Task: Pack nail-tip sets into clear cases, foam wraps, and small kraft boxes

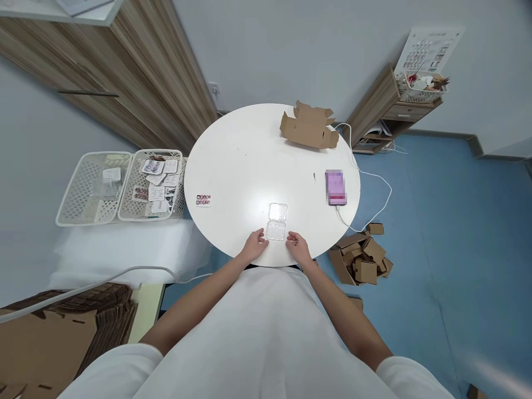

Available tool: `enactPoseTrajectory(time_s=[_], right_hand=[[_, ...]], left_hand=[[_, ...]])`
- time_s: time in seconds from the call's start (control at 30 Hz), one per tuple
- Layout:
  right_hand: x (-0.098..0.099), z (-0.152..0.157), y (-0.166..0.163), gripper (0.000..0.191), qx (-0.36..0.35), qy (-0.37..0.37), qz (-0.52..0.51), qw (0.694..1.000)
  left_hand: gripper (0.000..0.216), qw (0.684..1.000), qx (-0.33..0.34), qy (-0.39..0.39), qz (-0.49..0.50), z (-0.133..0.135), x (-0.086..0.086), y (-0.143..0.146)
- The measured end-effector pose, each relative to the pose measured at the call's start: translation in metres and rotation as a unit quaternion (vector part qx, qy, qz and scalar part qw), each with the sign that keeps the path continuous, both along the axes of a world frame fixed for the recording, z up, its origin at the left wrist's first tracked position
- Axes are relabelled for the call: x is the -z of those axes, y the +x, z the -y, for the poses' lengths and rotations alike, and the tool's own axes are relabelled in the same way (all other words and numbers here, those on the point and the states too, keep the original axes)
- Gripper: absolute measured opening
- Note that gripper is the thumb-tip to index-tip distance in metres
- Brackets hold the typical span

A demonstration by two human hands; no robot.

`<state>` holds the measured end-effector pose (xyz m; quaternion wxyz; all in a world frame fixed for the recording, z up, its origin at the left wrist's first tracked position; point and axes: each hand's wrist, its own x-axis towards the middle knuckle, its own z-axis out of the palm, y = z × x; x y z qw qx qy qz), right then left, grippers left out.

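A small clear plastic case point(276, 230) lies unfolded on the white oval table point(233, 149), near its front edge. Its lid half points away from me and its other half is closest to me. My left hand point(255, 245) rests at the case's left side, thumb and fingers apart, fingertips by the lower left corner. On the opposite side, my right hand point(298, 247) has its fingers loosely spread near the right edge. Whether the fingertips touch the case I cannot tell. A card with small reddish pictures point(203, 200) lies at the table's left.
An unfolded cardboard box point(310, 126) sits at the table's back right. A phone with a purple screen point(336, 187) lies at right, its white cable point(384, 183) trailing off. White baskets point(152, 185) with cards stand left; a carton of small boxes point(361, 257) is on the floor.
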<state>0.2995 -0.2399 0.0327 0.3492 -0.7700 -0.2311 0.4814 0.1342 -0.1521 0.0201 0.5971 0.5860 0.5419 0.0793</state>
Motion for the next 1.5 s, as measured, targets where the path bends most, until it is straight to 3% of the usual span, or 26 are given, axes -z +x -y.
enactPoseTrajectory(time_s=[0.3,0.67,0.93,1.27,1.4,1.5], right_hand=[[0.001,0.000,-0.006,0.052,-0.023,-0.014,-0.040,0.999],[-0.001,-0.032,0.020,0.049,-0.065,-0.009,0.011,0.998],[0.007,-0.024,0.023,0.057,-0.088,0.034,-0.011,0.995],[0.012,-0.017,0.021,0.065,-0.123,0.053,0.004,0.991],[0.001,-0.013,0.016,0.064,-0.101,0.051,0.046,0.993],[-0.013,-0.013,0.005,0.055,-0.091,0.077,0.076,0.990]], left_hand=[[0.058,0.999,-0.003,-0.040,0.021,0.010,0.001,-0.002],[0.051,1.000,0.000,0.001,0.020,-0.011,-0.004,0.025],[0.059,0.999,-0.041,0.028,0.000,-0.005,0.007,0.026],[0.041,0.995,-0.067,0.060,-0.045,0.007,0.004,-0.012],[0.038,0.996,-0.060,0.046,-0.048,-0.001,0.001,-0.037],[0.037,0.993,-0.063,0.093,-0.045,-0.022,-0.002,-0.064]])
